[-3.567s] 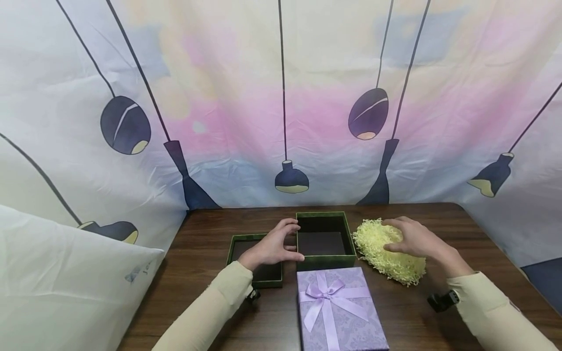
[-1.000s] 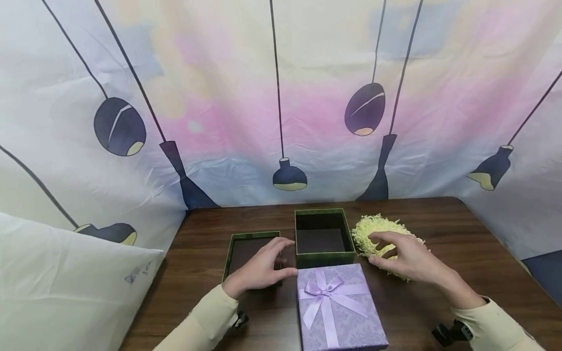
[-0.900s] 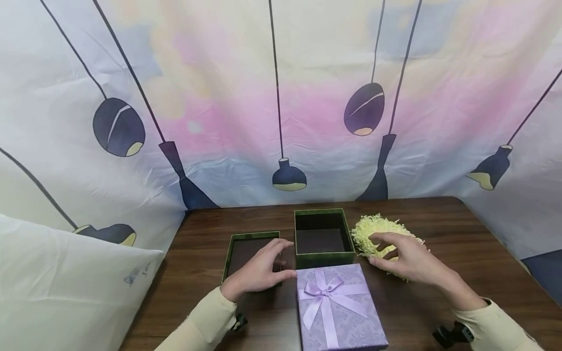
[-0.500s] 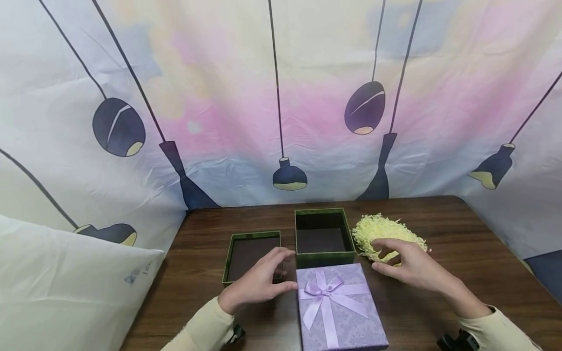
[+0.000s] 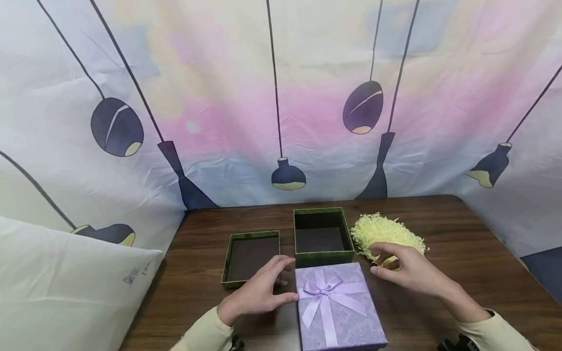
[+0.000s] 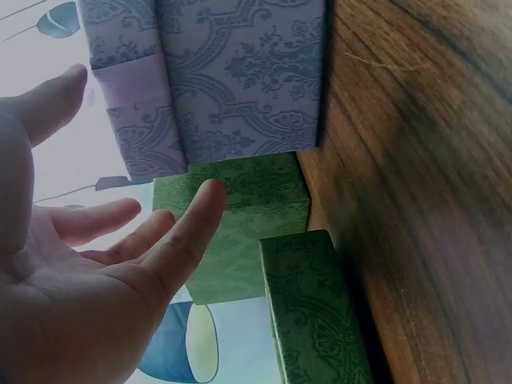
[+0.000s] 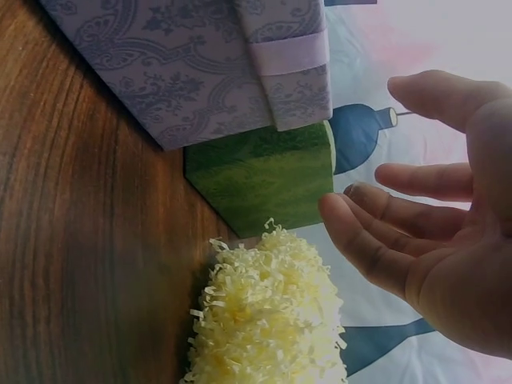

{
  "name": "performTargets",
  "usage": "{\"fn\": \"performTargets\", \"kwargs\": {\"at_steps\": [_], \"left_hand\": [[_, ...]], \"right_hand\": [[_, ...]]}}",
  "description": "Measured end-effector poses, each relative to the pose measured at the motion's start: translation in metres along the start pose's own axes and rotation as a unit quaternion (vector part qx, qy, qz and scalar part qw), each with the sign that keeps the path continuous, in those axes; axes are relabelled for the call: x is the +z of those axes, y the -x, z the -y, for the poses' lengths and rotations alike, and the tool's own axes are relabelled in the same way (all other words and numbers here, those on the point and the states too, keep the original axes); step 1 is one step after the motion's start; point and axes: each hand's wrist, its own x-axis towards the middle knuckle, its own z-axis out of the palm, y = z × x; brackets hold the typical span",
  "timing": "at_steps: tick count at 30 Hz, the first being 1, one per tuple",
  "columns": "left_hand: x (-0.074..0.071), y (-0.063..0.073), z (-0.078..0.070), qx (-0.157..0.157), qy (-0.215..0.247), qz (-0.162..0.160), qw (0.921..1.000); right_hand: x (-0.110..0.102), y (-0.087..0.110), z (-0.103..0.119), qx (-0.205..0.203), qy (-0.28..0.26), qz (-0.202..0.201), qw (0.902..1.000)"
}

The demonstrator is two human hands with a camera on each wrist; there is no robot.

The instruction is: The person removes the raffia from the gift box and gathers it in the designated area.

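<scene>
A lidded purple gift box [image 5: 351,324] with a ribbon bow [image 5: 324,290] stands at the front middle of the table. My left hand [image 5: 260,290] is at its left side, thumb near the lid's edge, fingers loosely spread and holding nothing. To the right, my right hand [image 5: 414,273] hovers apart from the box with relaxed fingers, in front of a pile of pale yellow shredded paper [image 5: 386,231]. Behind the purple box is an uncovered green box [image 5: 324,256], dark inside. Its shallow green lid [image 5: 252,253] lies hollow side up beyond my left hand, partly hidden by it.
The boxes and paper stand on a dark wooden table [image 5: 202,253]. A cloth backdrop [image 5: 228,122] printed with hanging lamps rises along the back edge. A white pillow-like item [image 5: 66,282] is at the left.
Both hands have drawn back toward the front from the green box and the shredded paper, to either side of the purple box. The boxes and lid stay where they were.
</scene>
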Motion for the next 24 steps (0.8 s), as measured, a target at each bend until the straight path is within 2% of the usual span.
{"fn": "performTargets", "kwargs": {"at_steps": [9,16,24], "left_hand": [[0.002,0.003,-0.004,0.004,-0.003,0.006,1.0000],[0.005,0.006,-0.007,0.005,-0.011,0.002,0.9999],[0.008,0.009,-0.010,-0.006,0.000,0.012,0.9999]], "right_hand": [[0.004,0.002,0.002,-0.005,-0.007,-0.001,1.0000],[0.008,0.002,0.002,-0.001,-0.011,0.015,0.9998],[0.011,0.005,0.003,0.004,-0.031,0.034,0.9989]]}}
